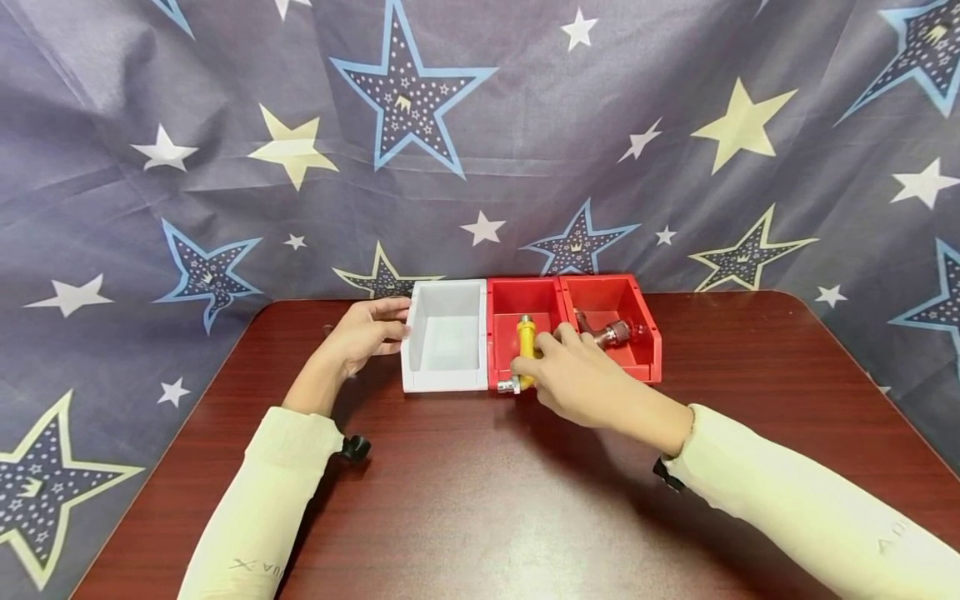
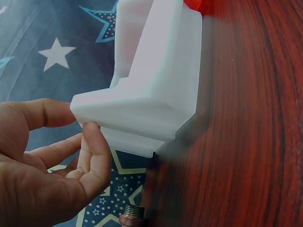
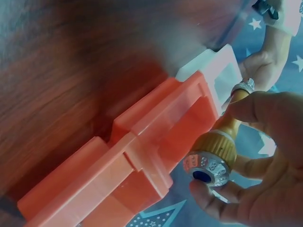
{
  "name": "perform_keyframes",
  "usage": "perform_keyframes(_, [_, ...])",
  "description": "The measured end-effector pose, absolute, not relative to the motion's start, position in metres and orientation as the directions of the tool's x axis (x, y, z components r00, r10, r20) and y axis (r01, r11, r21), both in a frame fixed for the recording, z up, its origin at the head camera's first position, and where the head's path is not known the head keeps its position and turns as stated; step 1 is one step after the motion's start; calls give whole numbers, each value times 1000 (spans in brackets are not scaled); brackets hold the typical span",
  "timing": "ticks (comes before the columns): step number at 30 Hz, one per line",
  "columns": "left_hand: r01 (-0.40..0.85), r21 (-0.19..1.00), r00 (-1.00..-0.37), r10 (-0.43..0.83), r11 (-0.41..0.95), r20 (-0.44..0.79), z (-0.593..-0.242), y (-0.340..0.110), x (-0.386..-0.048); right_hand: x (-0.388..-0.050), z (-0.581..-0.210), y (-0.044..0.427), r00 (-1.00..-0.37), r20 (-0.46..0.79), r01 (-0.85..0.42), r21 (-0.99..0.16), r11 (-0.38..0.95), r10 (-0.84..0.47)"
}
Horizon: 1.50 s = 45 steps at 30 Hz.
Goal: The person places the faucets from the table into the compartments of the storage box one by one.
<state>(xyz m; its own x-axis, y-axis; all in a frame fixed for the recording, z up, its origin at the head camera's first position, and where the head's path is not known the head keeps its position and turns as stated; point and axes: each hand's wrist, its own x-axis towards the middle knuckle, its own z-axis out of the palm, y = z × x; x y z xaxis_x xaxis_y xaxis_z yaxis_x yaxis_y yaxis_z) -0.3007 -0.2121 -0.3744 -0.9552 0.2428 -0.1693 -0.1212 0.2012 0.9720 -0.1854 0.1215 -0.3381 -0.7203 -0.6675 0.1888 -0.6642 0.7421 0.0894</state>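
Above the middle red bin point(image 1: 504, 333), my right hand point(image 1: 581, 379) grips a yellow fitting point(image 1: 527, 343) with silver metal ends; in the right wrist view the fitting point(image 3: 215, 146) lies between thumb and fingers of the hand point(image 3: 270, 156). My left hand point(image 1: 363, 337) touches the left side of the white bin point(image 1: 450, 379). Seen from the left wrist, that hand's fingertips point(image 2: 92, 130) rest against a corner of the white bin point(image 2: 128, 106). The head view shows nothing inside the white bin.
The right red bin point(image 1: 647, 358) holds a brown fitting point(image 1: 613, 334). All three bins stand side by side at the back of the dark red table point(image 1: 450, 500), before a star-patterned cloth point(image 1: 480, 192). A threaded brown piece point(image 2: 132, 215) shows at the left wrist view's bottom edge.
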Motion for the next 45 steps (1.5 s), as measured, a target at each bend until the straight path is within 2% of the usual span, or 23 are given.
perform_keyframes(8, [-119, 972, -954, 247, 204, -169, -375, -213, -302, -208, -338, 118, -718, 214, -660, 92, 746, -662])
perform_keyframes(16, [-122, 970, -953, 246, 211, -174, -374, -210, -302, -234, -338, 118, -751, 145, -638, 94, 765, -644])
perform_keyframes(21, [-116, 969, -953, 252, 219, -171, -372, -211, -302, -246, -338, 118, -747, 130, -643, 103, 759, -652])
perform_keyframes(27, [-115, 968, -952, 255, 222, -171, -371, -211, -302, -255, -338, 118, -724, 100, -673, 110, 731, -682])
perform_keyframes(36, [-126, 969, -952, 248, 215, -178, -373, -213, -302, -270, -339, 116, -662, -9, -740, 166, 652, -749])
perform_keyframes(45, [-132, 968, -952, 243, 215, -184, -373, -214, -300, -279, -346, 112, -653, -74, -751, 189, 632, -754])
